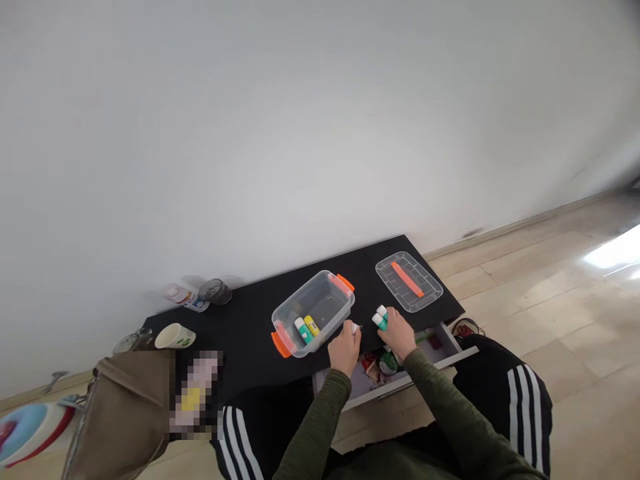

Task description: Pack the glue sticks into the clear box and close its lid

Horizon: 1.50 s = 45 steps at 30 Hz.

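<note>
Head view: low black table [250,333] set against a white wall, with an open drawer [440,347] below its front edge holding mixed small packets, too small to identify. Left hand [345,350] closed around a small white-capped bottle [355,327], held just beside the near right corner of a clear plastic bin [325,303] with orange latches. Inside the bin, at its near left end: one green bottle [302,330] and one yellow bottle [312,325], lying side by side. Right hand [399,337] closed on two green bottles with white caps [381,318], held above the table's front edge, over the drawer. Clear lid [409,281] with orange handle, flat on the table, right of the bin and apart from it. White cup [174,335] and dark glass [215,291] at the table's left end.
</note>
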Motion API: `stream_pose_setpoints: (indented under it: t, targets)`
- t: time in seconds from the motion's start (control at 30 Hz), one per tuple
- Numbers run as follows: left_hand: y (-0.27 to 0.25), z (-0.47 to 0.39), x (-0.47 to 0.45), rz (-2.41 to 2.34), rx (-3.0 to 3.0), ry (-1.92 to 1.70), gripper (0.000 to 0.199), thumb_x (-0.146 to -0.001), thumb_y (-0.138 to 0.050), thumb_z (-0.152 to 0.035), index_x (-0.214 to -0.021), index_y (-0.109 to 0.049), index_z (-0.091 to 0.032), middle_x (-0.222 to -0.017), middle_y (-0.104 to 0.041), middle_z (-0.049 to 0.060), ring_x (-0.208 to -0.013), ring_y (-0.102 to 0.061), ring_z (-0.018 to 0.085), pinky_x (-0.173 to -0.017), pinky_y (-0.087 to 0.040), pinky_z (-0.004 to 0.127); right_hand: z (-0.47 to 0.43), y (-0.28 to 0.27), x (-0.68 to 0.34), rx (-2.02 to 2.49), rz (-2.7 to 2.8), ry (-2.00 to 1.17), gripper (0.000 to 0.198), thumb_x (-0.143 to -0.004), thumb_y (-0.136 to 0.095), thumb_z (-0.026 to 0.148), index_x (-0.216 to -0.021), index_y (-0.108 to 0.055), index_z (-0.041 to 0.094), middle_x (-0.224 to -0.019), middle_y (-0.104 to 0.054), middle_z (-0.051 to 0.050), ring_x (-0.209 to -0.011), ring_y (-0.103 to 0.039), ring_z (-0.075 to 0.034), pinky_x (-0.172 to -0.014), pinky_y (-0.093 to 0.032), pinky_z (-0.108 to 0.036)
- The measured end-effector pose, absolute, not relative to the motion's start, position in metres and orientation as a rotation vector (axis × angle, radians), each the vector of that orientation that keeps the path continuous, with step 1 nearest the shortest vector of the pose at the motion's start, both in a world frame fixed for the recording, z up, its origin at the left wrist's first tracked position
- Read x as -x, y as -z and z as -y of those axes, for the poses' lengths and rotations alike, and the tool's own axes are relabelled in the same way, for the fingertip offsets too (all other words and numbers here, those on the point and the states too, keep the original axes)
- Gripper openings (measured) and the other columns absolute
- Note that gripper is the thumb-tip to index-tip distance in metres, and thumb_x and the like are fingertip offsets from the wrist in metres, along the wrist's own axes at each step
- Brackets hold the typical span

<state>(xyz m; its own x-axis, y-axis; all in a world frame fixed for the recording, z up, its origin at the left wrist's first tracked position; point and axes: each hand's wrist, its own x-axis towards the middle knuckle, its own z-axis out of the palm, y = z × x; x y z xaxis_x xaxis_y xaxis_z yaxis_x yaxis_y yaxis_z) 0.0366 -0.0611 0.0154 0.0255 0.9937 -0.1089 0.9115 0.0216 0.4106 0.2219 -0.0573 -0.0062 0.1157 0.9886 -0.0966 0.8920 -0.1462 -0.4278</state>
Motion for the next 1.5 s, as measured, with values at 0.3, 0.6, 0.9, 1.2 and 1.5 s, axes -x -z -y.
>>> stream_pose_setpoints:
  t: [0.3, 0.6, 0.9, 1.2, 1.5]
  targets:
    - [0.019, 0.015, -0.081, -1.907, -2.243, -0.043, 0.026, -0.098, -0.046, -0.038, -0.116, -0.051, -0.021, -0.12, -0.052, 0.01, -0.092, -0.066, 0.019, -0.064, -0.048, 0.025, 0.0, 0.018, -0.214, 2.155, 1.859, -0.358, 0.049, -0.089, -0.059, 0.038, -0.129, -0.05, 0.012, -0.119, -0.058, -0.017, -0.115, -0.051, -0.03, -0.088, -0.042, -0.034]
    - [0.027, 0.021, -0.088, -1.877, -2.094, -0.363, 0.045, -0.093, -0.052, -0.031, -0.135, -0.042, -0.016, -0.137, -0.046, 0.016, -0.119, -0.058, 0.026, -0.081, -0.055, 0.032, 0.046, 0.042, -0.232, 2.069, 1.74, -0.301, 0.043, -0.093, -0.052, 0.039, -0.128, -0.051, 0.013, -0.124, -0.056, -0.019, -0.119, -0.047, -0.032, -0.094, -0.042, -0.04]
    - [0.001, 0.131, 0.029, -1.799, -2.026, -0.955, 0.031, -0.094, -0.042, -0.024, -0.12, -0.059, -0.021, -0.117, -0.06, 0.012, -0.098, -0.066, 0.019, -0.086, -0.056, 0.034, 0.04, -0.043, -0.179, 1.642, 1.761, -0.287, 0.033, -0.096, -0.043, 0.034, -0.123, -0.056, 0.018, -0.122, -0.058, -0.015, -0.118, -0.048, -0.028, -0.1, -0.04, -0.043]
    - [-0.022, 0.189, 0.146, -2.304, -1.94, -1.581, 0.014, -0.087, -0.051, -0.016, -0.094, -0.062, -0.021, -0.091, -0.064, 0.007, -0.086, -0.065, 0.019, -0.078, -0.057, 0.036, -0.038, -0.091, -0.006, 1.861, 2.706, -0.853, 0.036, -0.08, -0.068, 0.033, -0.109, -0.07, 0.013, -0.114, -0.069, -0.017, -0.107, -0.064, -0.031, -0.089, -0.051, -0.04]
    - [0.005, 0.189, 0.148, -2.225, -1.827, -1.45, 0.02, -0.087, -0.045, -0.02, -0.091, -0.064, -0.023, -0.093, -0.066, 0.009, -0.087, -0.066, 0.023, -0.074, -0.056, 0.037, -0.054, -0.063, 0.018, 2.17, 2.731, -0.99, 0.041, -0.057, -0.084, 0.027, -0.096, -0.075, 0.018, -0.105, -0.074, -0.014, -0.095, -0.07, -0.033, -0.08, -0.057, -0.049]
